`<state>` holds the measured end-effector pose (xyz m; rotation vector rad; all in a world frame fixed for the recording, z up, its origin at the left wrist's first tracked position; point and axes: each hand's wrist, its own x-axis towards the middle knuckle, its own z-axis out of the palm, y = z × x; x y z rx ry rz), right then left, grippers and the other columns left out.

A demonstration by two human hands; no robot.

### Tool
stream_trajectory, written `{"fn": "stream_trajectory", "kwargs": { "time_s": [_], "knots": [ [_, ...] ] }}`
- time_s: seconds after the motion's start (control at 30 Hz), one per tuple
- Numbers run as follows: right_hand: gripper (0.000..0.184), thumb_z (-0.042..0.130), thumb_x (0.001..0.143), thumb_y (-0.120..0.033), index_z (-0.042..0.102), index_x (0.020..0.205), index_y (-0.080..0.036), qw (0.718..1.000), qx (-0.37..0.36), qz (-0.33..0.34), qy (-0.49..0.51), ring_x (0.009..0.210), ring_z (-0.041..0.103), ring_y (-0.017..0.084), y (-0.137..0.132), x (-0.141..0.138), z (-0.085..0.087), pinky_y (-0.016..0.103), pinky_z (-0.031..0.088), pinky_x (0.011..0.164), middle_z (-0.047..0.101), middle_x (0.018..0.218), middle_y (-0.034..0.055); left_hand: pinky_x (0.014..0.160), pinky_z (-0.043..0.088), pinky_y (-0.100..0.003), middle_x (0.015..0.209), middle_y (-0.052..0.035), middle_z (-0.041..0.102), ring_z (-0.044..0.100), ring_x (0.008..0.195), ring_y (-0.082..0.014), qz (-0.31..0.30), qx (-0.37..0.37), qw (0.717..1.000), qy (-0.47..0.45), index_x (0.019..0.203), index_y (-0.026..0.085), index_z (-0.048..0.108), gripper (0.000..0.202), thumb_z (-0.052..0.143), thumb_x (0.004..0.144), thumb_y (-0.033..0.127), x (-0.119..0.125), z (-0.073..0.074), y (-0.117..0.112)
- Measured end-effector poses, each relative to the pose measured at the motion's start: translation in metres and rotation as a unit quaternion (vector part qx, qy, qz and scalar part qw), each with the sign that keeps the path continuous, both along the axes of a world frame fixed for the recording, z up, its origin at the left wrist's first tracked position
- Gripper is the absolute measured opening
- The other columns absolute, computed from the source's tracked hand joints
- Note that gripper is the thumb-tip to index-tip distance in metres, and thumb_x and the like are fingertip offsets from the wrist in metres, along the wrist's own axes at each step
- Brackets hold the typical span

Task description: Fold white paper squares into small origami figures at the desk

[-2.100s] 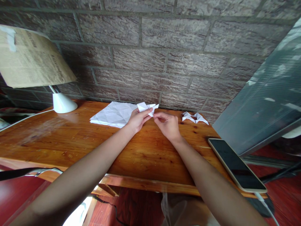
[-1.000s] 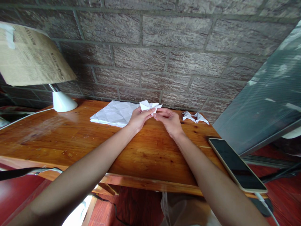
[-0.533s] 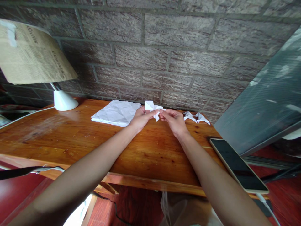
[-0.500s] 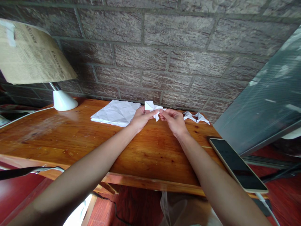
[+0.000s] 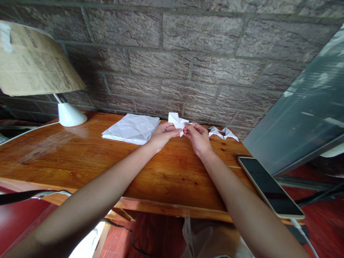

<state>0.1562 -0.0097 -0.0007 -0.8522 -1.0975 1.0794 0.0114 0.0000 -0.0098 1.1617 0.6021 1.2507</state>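
Observation:
A small white folded paper piece (image 5: 177, 122), with a square flap on top and pointed arms, is held above the far part of the wooden table. My left hand (image 5: 163, 134) pinches its lower left side, thumb in front. On its right point close the fingertips of my right hand (image 5: 197, 136), hiding part of that side. Left of my left hand lies a stack of creased white paper sheets (image 5: 131, 128). Two finished-looking white folded paper shapes (image 5: 223, 133) rest just right of my right hand.
A lamp (image 5: 72, 114) with a newsprint shade stands at the left, its white cord running off the table. At the right edge lies a phone (image 5: 270, 186) with a cable plugged in. A brick wall (image 5: 201, 61) rises behind the wooden table (image 5: 172, 179).
The folded paper piece has turned slightly and shifted a little to the right in my hands. My left hand has moved slightly right with it. Both hands keep their hold.

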Motion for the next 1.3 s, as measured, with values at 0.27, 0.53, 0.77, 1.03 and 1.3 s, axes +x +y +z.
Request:
{"fn": "stream_trajectory", "kwargs": {
  "time_s": [0.27,0.53,0.77,1.03,1.3],
  "knots": [
    [0.030,0.078,0.069,-0.046,0.066,0.066,-0.019,0.993,0.016,0.019,-0.118,0.063,0.056,0.013,-0.001,0.011,0.006,0.027,0.047,0.065,0.066,0.068,0.0019,0.082,0.049,-0.030,0.084,-0.0036,0.073,0.064,0.081,-0.0144,0.017,-0.004,1.000,-0.003,0.081,0.016,0.077,0.031,0.090,0.061,0.036,-0.003,0.003,0.003],
    [0.023,0.063,0.077,-0.039,0.062,0.062,-0.021,0.985,0.010,0.021,-0.174,0.049,0.042,0.011,0.004,0.014,0.001,0.027,0.036,0.054,0.047,0.050,-0.0049,0.080,0.049,-0.028,0.080,-0.0013,0.073,0.064,0.076,-0.0128,0.011,-0.020,1.000,-0.010,0.082,0.017,0.075,0.034,0.092,0.056,0.032,-0.002,0.001,0.003],
    [0.029,0.055,0.085,-0.041,0.052,0.062,-0.023,0.951,0.066,0.026,-0.301,0.053,0.041,0.013,0.000,0.023,0.004,0.028,0.032,0.054,0.045,0.051,-0.0052,0.089,0.050,-0.031,0.091,-0.0078,0.076,0.067,0.085,-0.0157,-0.030,-0.080,0.996,0.010,0.085,0.014,0.079,0.031,0.091,0.059,0.025,-0.005,0.005,-0.001],
    [0.048,0.054,0.089,-0.062,0.049,0.061,-0.023,0.931,0.110,0.056,-0.344,0.054,0.036,0.012,-0.005,0.023,0.006,0.028,0.028,0.055,0.044,0.052,-0.0044,0.093,0.050,-0.030,0.094,-0.0082,0.077,0.069,0.086,-0.0137,-0.048,-0.112,0.992,-0.018,0.087,0.013,0.078,0.029,0.090,0.061,0.019,-0.008,0.003,0.003],
    [0.052,0.053,0.089,-0.067,0.053,0.063,-0.022,0.937,0.125,0.058,-0.320,0.051,0.038,0.011,-0.004,0.022,0.008,0.028,0.031,0.054,0.047,0.052,-0.0041,0.098,0.051,-0.030,0.097,-0.0072,0.077,0.070,0.089,-0.0140,-0.064,-0.087,0.993,-0.041,0.092,0.014,0.079,0.031,0.088,0.063,0.015,-0.009,0.006,0.001]
  ]
}}
